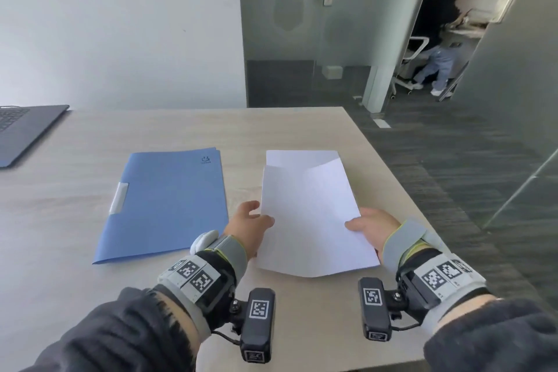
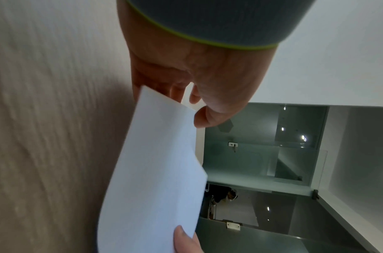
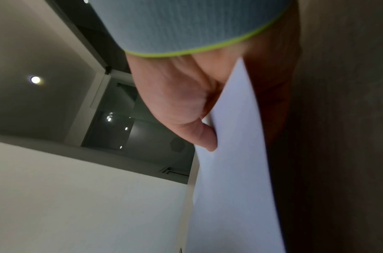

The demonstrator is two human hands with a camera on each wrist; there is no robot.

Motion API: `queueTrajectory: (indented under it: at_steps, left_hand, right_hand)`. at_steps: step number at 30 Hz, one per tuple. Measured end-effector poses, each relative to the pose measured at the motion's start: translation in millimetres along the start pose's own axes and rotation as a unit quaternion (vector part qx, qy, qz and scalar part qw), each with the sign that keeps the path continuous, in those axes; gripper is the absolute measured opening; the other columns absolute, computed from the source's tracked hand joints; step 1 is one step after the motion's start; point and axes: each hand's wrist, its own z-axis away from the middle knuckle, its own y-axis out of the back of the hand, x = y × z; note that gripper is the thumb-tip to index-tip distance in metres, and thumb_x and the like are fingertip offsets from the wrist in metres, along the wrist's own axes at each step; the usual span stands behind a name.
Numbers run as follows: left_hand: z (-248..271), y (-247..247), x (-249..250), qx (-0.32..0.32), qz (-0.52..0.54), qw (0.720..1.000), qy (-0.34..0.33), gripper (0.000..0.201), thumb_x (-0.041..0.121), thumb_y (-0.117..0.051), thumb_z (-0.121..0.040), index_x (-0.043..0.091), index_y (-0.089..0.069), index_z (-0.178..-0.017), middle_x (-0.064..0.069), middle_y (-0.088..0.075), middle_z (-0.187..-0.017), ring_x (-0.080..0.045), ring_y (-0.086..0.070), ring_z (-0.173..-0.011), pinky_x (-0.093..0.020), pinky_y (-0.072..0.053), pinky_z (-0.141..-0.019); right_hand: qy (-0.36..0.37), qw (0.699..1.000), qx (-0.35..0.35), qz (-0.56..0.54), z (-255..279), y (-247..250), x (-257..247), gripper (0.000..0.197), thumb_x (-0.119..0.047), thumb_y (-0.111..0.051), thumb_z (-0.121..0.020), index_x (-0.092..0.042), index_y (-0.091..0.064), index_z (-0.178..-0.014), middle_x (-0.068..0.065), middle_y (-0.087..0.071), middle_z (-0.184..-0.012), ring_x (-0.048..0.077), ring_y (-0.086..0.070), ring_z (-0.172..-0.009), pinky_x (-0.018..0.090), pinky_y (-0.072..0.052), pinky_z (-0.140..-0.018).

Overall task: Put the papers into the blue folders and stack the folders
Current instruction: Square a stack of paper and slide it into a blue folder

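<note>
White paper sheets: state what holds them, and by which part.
Both hands hold the top white paper sheet lifted off the pile: the left hand pinches its left edge, the right hand its right edge.

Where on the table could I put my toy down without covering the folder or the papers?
Bare wood lies between the laptop and the blue folder, along the far edge of the table behind both, and at the near left corner. It is crowded on the right, where both hands hold paper over another sheet.
</note>
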Motion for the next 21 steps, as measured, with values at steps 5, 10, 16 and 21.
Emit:
queueTrajectory:
  at_steps: [5, 10, 16, 21]
  left_hand:
    - [8.0, 11.1, -6.0, 0.006, 0.018, 1.0, 0.007, 0.075, 0.039, -0.065, -0.073, 0.03, -0.044, -0.145, -0.005, -0.059, -0.135, -0.034, -0.061, -0.119, -0.049, -0.05, -0.103]
    - [23.5, 22.8, 11.1, -0.006, 0.075, 0.995, -0.072, 0.035, 0.028, -0.058, -0.071, 0.033, -0.074, -0.103, -0.008, -0.077, -0.103, -0.027, -0.071, -0.087, -0.042, -0.059, -0.083]
    - [37.0, 37.3, 25.9, -0.004, 0.123, 0.975, -0.184, 0.028, 0.026, -0.059, -0.077, 0.03, -0.076, -0.098, -0.004, -0.077, -0.103, -0.023, -0.068, -0.09, -0.048, -0.053, -0.093]
    - [35.1, 41.6, 8.9, -0.03, 0.135, 0.976, -0.166, 0.028, 0.016, -0.061, -0.075, 0.029, -0.08, -0.091, -0.005, -0.079, -0.101, -0.025, -0.073, -0.094, -0.048, -0.054, -0.097]
  right_hand:
    - [0.089, 0.994, -0.018, -0.055, 24.7, -4.2, 7.7, 0.024, 0.004, -0.055, -0.089, -0.006, -0.066, -0.108, 0.02, -0.073, -0.105, 0.035, -0.069, -0.09, 0.048, -0.055, -0.084]
    - [0.166, 0.973, -0.033, -0.155, 34.0, -5.7, 4.2, 0.03, 0.008, -0.052, -0.089, -0.012, -0.068, -0.104, 0.013, -0.075, -0.101, 0.031, -0.07, -0.089, 0.041, -0.055, -0.076]
    - [0.209, 0.951, -0.058, -0.22, 36.7, -11.3, -19.0, 0.028, 0.01, -0.053, -0.088, -0.012, -0.071, -0.091, 0.009, -0.076, -0.088, 0.026, -0.072, -0.079, 0.04, -0.055, -0.075]
    - [0.207, 0.955, -0.06, -0.206, 36.8, -21.1, -5.2, 0.025, 0.011, -0.058, -0.084, -0.007, -0.075, -0.082, 0.012, -0.077, -0.087, 0.029, -0.071, -0.082, 0.039, -0.054, -0.079]
